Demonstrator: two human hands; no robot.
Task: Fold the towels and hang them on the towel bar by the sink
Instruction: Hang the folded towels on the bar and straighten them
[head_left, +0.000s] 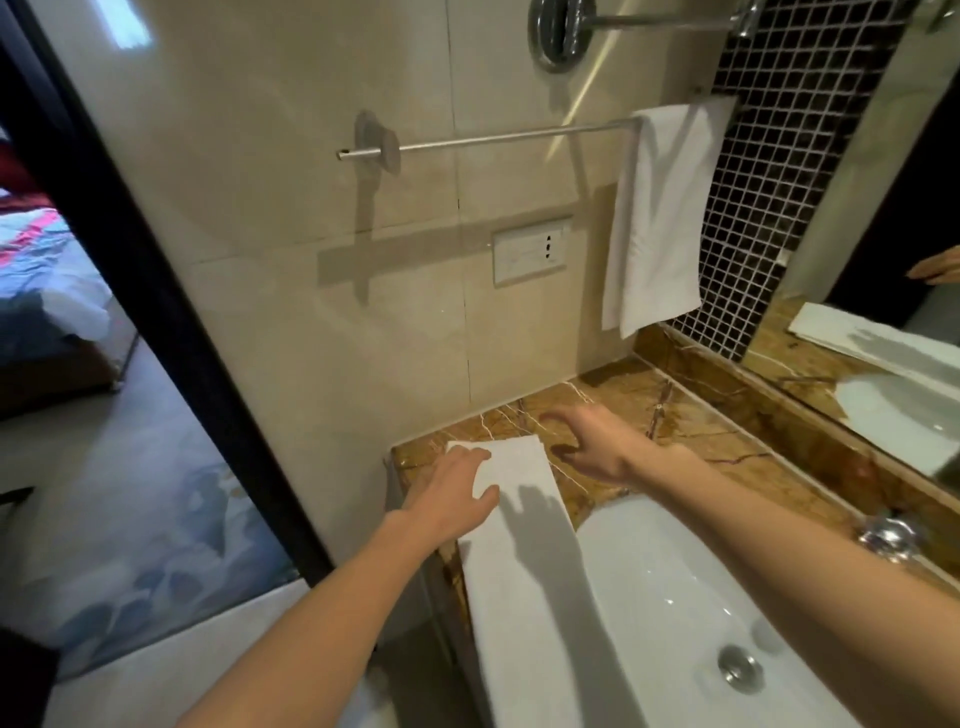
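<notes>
One towel (657, 218) already hangs at the right end of the towel bar (498, 137); the second towel (519, 545) lies as a long folded strip on the counter (675, 431) beside the sink (675, 597). Our left hand (452, 496) rests flat on its far end; our right hand (587, 441) hovers just beside, spread and empty. We should lift both far corners together, layers aligned.

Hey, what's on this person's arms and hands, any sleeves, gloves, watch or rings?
Nothing worn shows. The left hand and right hand are ungloved, with no ring, watch or bracelet visible. Both forearms are bare to the frame's edge, so no sleeve appears.
</notes>
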